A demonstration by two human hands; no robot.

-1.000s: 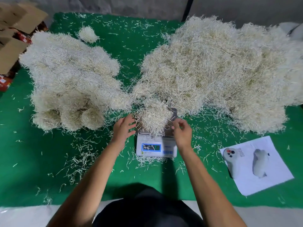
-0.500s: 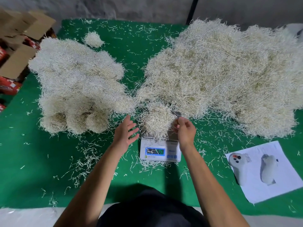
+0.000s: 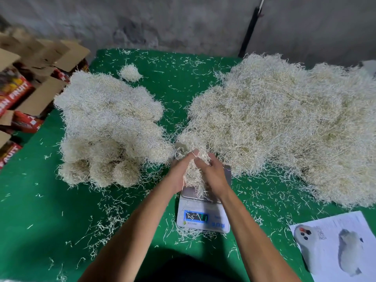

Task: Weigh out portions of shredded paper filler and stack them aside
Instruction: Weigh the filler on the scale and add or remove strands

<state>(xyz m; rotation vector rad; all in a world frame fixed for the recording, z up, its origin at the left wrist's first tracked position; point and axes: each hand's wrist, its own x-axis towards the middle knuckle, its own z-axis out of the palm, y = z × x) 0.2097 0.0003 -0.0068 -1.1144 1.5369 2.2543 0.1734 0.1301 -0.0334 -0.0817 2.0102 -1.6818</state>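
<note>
Change since half a second ago: both hands were apart, flanking the portion as it sat on the scale; now the left hand and right hand have closed in from either side and cup the clump between them, fingers curled round it, fingertips nearly meeting at its far end. The clump looks partly lifted: the near strip of the scale's platform shows bare, with strands trailing down onto it. My read: weighing is done for this one, and the next step is carrying it to the stacked portions, left of the scale. The display is too blurred to read, so I can't confirm the weight. Orientation: squeezed between the palms, the portion is now elongated, long axis running from the scale's near edge away toward the far wall, loose tail pointing back at the display; no real front or back otherwise. Bulk supply pile lies right of the scale, its edge touching the scale's far right corner. Risk, as I judge it: shed strands on lift.
</note>
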